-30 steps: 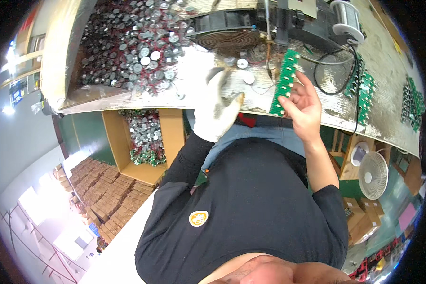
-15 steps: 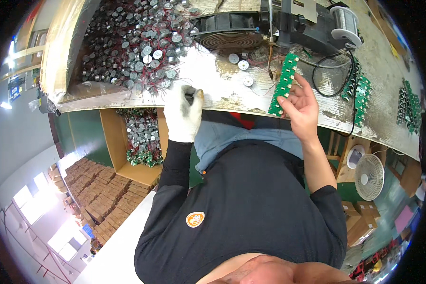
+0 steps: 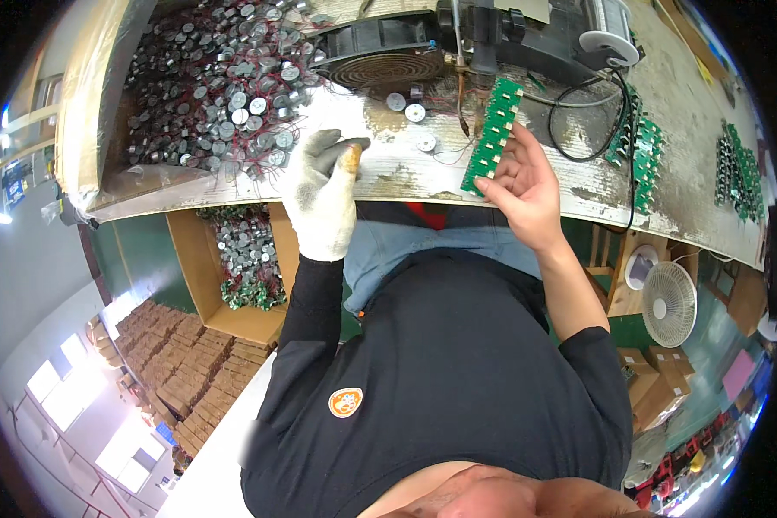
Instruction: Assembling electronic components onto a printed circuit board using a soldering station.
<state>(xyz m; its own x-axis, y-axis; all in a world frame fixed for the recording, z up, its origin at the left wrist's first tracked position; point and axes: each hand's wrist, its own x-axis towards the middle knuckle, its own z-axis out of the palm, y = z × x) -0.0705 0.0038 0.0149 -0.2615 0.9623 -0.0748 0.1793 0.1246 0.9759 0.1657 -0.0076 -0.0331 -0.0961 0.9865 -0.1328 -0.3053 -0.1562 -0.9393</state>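
My right hand (image 3: 529, 192), bare, grips a long green circuit board (image 3: 495, 129) by its lower end, thumb on top and fingers behind. The board stands at a slant over the bench, with a row of small pale parts along it. My left hand (image 3: 319, 203) wears a white glove with grey, stained fingertips; its thumb and fingers are apart, and nothing shows between them. Between the hands lie small round motors (image 3: 415, 113) with thin wires on the bench (image 3: 388, 183). Left of the glove is a large heap of similar wired motors (image 3: 233, 104).
A black fan (image 3: 380, 67) stands at the back, beside a thin metal rod (image 3: 461, 78) pointing down near the board. A wire spool (image 3: 609, 36) and black cable (image 3: 554, 129) are further right. Stacked green boards (image 3: 647, 160) lie right. Below the bench sits an open carton (image 3: 190, 259).
The left fingers have uncurled and spread from the thumb. The bench scene has shifted slightly left in view; the right hand still holds the circuit board.
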